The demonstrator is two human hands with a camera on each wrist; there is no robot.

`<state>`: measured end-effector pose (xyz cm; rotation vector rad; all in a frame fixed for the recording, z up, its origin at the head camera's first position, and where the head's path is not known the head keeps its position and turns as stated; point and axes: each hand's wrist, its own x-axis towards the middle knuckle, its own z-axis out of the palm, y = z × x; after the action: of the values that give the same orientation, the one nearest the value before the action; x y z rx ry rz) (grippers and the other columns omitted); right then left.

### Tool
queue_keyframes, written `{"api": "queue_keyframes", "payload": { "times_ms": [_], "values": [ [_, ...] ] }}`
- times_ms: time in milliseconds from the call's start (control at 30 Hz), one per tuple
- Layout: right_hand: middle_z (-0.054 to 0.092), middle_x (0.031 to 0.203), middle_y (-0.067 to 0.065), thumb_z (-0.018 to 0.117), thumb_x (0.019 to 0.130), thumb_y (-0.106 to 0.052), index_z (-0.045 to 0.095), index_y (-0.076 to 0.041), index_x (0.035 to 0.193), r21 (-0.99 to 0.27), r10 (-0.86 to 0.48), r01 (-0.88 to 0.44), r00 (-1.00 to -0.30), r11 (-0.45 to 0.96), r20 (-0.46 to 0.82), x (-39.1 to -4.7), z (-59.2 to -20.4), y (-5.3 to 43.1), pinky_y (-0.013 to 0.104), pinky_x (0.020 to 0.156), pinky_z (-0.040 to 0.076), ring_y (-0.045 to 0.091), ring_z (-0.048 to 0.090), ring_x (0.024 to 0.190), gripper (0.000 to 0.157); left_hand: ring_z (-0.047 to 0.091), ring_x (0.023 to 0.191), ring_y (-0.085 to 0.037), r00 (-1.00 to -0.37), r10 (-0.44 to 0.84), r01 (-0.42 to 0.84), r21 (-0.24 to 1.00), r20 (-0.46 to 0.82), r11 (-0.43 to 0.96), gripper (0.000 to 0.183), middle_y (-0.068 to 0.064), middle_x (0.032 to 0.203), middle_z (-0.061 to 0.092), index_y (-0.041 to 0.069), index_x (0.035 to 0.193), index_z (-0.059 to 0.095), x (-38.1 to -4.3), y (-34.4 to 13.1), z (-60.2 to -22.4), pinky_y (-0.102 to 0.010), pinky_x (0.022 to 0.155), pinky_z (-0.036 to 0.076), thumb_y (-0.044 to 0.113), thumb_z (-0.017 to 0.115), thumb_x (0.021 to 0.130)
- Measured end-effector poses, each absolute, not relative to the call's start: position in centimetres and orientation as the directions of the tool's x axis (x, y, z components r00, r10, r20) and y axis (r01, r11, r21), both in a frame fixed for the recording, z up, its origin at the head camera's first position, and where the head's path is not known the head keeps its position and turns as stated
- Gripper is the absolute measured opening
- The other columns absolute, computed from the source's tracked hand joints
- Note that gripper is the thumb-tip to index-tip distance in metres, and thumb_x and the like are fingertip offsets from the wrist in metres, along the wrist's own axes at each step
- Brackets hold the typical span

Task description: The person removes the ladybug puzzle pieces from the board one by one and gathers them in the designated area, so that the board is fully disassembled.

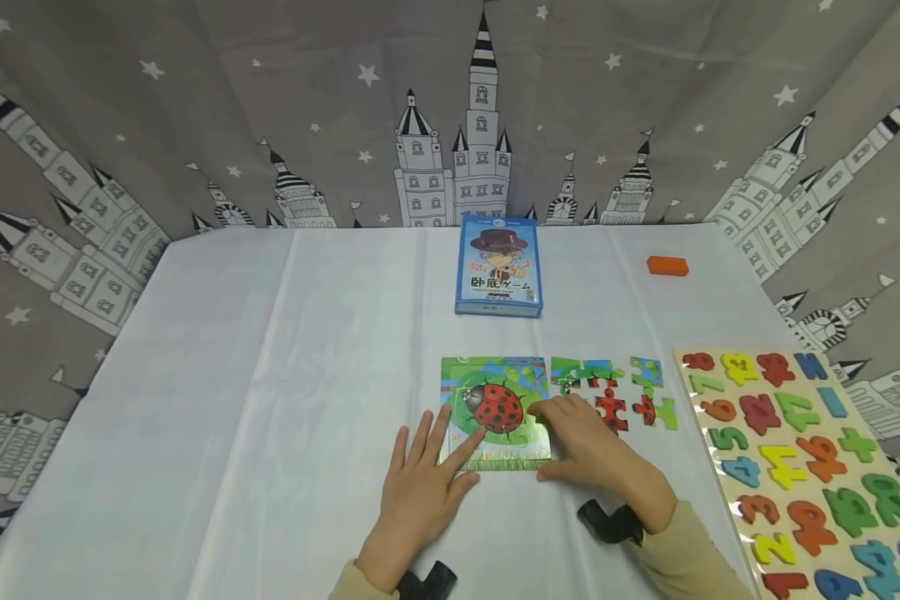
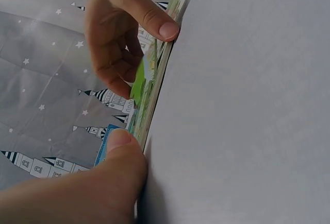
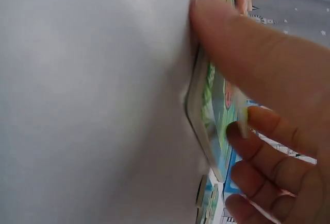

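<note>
A square ladybug jigsaw puzzle [image 1: 495, 406] in a flat board lies on the white table. My left hand [image 1: 422, 492] is spread with straight fingers, its fingertips over the puzzle's lower left part. In the left wrist view its thumb rests near the board's edge. My right hand [image 1: 588, 442] is at the puzzle's right side, its curled fingertips holding up a green puzzle piece [image 2: 138, 84] that stands tilted above the board. The right thumb touches the board's near edge. Several loose puzzle pieces [image 1: 611, 408] lie right of the board, partly hidden by the right hand.
A blue card game box [image 1: 498, 271] lies behind the puzzle. An orange block [image 1: 667, 266] is at the back right. On the right stands a wooden board [image 1: 708, 458] of coloured numbers and shapes. A grey castle-print curtain [image 1: 300, 75] surrounds the table.
</note>
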<state>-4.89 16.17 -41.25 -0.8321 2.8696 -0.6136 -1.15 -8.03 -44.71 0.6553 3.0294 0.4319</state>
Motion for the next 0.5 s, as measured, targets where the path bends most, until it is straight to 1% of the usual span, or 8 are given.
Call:
{"api": "queue_keyframes", "payload": {
  "times_ms": [167,400,500],
  "values": [
    [0.052,0.110,0.006,0.082,0.065,-0.022,0.049,-0.003,0.120,-0.443,-0.505,-0.457,-0.863,0.772,0.010,-4.39,-40.94,16.05,0.040,0.090,0.040,0.022,0.044,0.102,0.067,0.012,0.135,-0.030,-0.912,0.407,0.404,0.272,0.047,0.874,0.046,-0.010,0.148,0.019,0.035,0.136,0.040,-1.21,-8.09,-44.47,-0.050,0.106,0.008,0.047,0.042,0.092],
    [0.054,0.104,0.003,0.082,0.064,-0.016,0.050,-0.004,0.117,-0.496,-0.459,-0.407,-0.888,0.767,0.018,-4.20,-41.16,16.14,0.039,0.086,0.042,0.020,0.046,0.098,0.063,0.015,0.135,-0.029,-0.911,0.410,0.408,0.275,0.055,0.871,0.046,-0.010,0.148,0.021,0.034,0.136,0.041,-1.21,-8.05,-44.18,-0.050,0.106,0.010,0.046,0.042,0.092],
    [0.053,0.104,0.002,0.081,0.066,-0.014,0.050,-0.005,0.117,-0.541,-0.421,-0.361,-0.907,0.760,0.013,-3.97,-41.07,16.80,0.039,0.086,0.042,0.019,0.045,0.098,0.061,0.015,0.135,-0.030,-0.911,0.409,0.408,0.278,0.058,0.870,0.046,-0.011,0.148,0.021,0.033,0.136,0.042,-1.21,-8.01,-44.28,-0.050,0.106,0.010,0.045,0.043,0.092]
  ]
}}
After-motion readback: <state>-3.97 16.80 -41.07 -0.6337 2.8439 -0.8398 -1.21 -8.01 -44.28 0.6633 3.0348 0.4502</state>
